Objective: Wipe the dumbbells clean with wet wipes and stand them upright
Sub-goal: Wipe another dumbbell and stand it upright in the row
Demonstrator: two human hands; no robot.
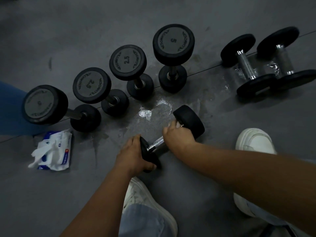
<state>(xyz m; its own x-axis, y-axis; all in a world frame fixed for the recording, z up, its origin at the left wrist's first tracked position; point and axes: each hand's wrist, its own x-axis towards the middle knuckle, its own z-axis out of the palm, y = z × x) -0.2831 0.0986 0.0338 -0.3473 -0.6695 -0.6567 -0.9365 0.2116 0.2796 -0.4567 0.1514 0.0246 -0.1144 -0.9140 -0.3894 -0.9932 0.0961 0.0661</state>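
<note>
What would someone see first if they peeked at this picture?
First, the two hands in the middle: the left hand grips one end of a dumbbell, and the right hand grips its shiny handle. Behind them, four upright dumbbells stand in a row, and a white pack of wet wipes lies at the left.

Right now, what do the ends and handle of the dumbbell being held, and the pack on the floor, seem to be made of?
The dumbbell ends: probably matte black rubber, dull with no glare. The handle: likely chromed metal, bright highlights. The wipes pack: seemingly thin printed plastic film, crinkled and glossy, with a soft white wipe protruding.
</note>
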